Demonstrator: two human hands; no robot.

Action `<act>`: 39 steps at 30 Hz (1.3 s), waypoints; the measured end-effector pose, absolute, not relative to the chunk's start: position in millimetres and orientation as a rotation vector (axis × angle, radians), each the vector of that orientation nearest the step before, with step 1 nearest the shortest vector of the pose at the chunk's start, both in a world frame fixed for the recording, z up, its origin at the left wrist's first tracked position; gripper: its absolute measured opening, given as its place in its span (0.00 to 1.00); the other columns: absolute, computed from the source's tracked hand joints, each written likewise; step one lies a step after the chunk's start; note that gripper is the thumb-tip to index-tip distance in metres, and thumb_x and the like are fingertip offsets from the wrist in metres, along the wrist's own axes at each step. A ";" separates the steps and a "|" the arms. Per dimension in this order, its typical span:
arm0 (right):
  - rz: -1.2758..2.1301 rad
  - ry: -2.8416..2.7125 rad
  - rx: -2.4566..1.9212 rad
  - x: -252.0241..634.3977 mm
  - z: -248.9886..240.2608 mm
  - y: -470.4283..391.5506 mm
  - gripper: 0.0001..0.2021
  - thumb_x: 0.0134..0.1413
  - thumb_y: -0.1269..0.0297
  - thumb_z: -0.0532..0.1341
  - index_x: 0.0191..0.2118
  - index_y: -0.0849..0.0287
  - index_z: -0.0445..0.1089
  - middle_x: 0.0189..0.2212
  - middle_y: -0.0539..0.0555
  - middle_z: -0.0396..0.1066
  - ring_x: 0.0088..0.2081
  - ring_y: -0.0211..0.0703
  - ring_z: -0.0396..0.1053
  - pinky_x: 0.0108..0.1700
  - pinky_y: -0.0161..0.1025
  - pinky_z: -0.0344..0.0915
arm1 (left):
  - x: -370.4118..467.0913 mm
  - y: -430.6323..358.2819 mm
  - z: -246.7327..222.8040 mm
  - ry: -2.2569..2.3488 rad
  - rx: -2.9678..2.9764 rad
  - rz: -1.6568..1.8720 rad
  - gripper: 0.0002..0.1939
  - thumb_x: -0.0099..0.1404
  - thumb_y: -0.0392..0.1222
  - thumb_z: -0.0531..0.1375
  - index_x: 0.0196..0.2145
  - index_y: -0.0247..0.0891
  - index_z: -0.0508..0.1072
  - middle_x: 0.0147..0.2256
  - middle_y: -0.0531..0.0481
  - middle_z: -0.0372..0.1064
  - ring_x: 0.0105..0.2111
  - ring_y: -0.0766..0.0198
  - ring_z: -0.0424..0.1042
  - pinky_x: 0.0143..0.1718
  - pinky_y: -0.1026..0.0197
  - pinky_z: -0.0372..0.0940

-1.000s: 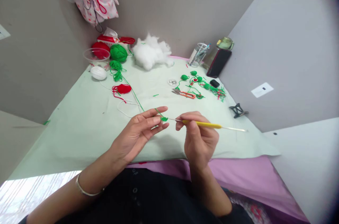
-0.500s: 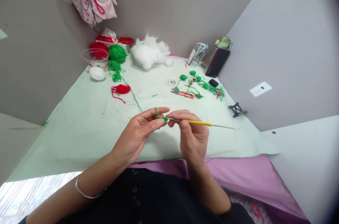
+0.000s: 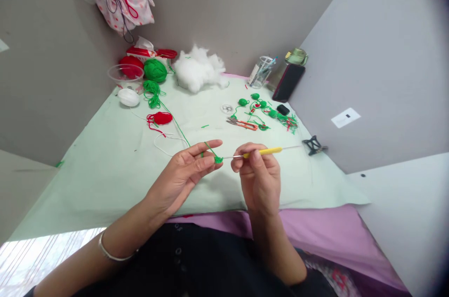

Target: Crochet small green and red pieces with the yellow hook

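My left hand (image 3: 191, 166) pinches a small green crochet piece (image 3: 218, 160) between thumb and fingers, with green yarn looped over its raised index finger. That yarn runs back over the table to a loose green tangle (image 3: 153, 93). My right hand (image 3: 260, 173) is closed around the yellow handle of a crochet hook (image 3: 270, 151). The hook's thin metal shaft points left and its tip meets the green piece; the tip itself is hard to make out. A gap separates the two hands, bridged by the shaft.
Orange snips (image 3: 245, 124) and small green crocheted balls (image 3: 243, 102) lie beyond my right hand. Red yarn (image 3: 162, 118), a white yarn ball (image 3: 128, 97) and a green ball (image 3: 155, 70) are at left. White stuffing (image 3: 199, 70), a glass (image 3: 260, 72) and a phone (image 3: 288, 83) stand behind.
My right hand has moved slightly right, away from my left hand, and the hook's handle tilts up more to the right. More of the shaft and green piece shows between the hands.
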State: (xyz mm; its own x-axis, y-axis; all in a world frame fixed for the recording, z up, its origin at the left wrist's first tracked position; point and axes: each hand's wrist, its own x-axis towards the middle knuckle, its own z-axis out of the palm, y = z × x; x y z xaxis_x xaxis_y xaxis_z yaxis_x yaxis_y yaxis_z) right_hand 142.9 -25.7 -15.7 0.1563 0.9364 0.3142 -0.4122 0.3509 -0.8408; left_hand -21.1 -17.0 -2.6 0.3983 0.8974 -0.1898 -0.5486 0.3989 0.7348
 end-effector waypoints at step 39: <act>0.982 -1.328 -0.586 142.9 2.6 -39.8 0.06 0.66 0.60 0.65 0.45 0.50 0.80 0.36 0.53 0.74 0.31 0.38 0.71 0.32 0.39 0.70 | -28.2 -28.7 21.7 0.726 1.197 1.155 0.22 0.66 0.38 0.68 0.57 0.51 0.79 0.35 0.53 0.73 0.41 0.60 0.71 0.53 0.55 0.62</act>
